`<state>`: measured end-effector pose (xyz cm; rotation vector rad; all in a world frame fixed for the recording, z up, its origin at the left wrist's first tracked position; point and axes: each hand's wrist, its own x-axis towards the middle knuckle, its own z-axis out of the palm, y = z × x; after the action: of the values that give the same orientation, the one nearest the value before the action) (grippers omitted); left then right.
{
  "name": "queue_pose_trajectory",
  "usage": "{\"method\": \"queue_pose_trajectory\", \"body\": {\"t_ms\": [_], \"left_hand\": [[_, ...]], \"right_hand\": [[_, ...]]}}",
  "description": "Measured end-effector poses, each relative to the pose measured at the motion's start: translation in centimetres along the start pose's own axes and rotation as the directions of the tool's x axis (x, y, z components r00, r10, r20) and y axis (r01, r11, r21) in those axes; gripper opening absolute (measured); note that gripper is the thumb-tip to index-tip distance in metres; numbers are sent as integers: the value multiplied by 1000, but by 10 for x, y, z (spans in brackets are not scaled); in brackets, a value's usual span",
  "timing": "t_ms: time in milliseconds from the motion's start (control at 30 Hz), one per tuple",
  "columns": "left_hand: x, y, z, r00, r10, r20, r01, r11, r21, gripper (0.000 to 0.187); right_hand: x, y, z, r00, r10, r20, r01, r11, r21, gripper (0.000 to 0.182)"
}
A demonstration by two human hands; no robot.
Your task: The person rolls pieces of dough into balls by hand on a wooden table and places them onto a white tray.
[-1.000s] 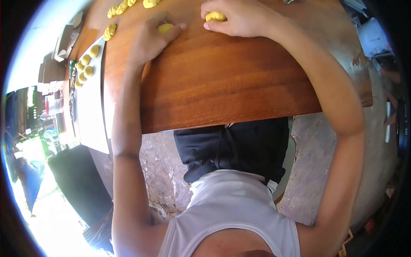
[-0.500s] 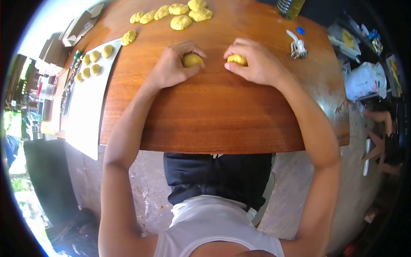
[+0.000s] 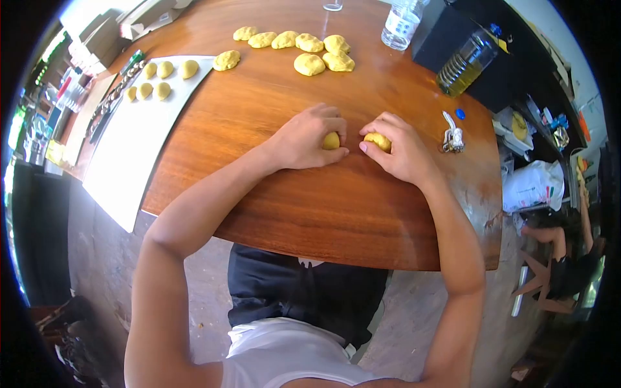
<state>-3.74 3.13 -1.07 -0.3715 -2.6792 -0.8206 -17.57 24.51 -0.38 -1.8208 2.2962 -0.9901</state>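
Under the curled fingers of my left hand [image 3: 309, 137] is a smooth yellow dough ball [image 3: 331, 141], partly hidden by the fingers and thumb. My right hand [image 3: 402, 150] closes around a rougher yellow dough piece [image 3: 378, 140], thumb at the near side. Both pieces rest on the wooden table [image 3: 336, 210], and a small gap separates the two hands. Farther back lie several lumpy dough pieces [image 3: 309, 64] in a loose group, with a single dough lump [image 3: 226, 61] to their left. Several smooth dough balls [image 3: 165, 69] sit in two rows on a white board [image 3: 139, 145] at the left.
A bottle of yellow oil [image 3: 462, 70] and a clear plastic bottle [image 3: 401, 26] stand at the back right. Near the right edge lie a blue cap [image 3: 460, 114] and a crumpled white bundle [image 3: 453, 137]. Beyond that edge hangs a white bag [image 3: 535, 186]. Another person's limbs [image 3: 550, 234] show at far right.
The head view has tilted up and shifted, showing more of the table's far side. My hands have come closer together, each still around its dough piece; the left fingers now cover more of theirs.
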Motion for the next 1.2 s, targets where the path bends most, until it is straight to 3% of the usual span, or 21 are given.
{"method": "queue_pose_trajectory", "body": {"t_ms": [200,1200], "left_hand": [[0,-4,-4,1000,-4,13,5,994,-112,21],[0,-7,-2,999,-20,28,23,994,-110,21]], "right_hand": [[1,-4,-2,1000,22,11,-22,1000,14,19],[0,-3,-1,1000,-5,-12,5,1000,-12,19]]}}
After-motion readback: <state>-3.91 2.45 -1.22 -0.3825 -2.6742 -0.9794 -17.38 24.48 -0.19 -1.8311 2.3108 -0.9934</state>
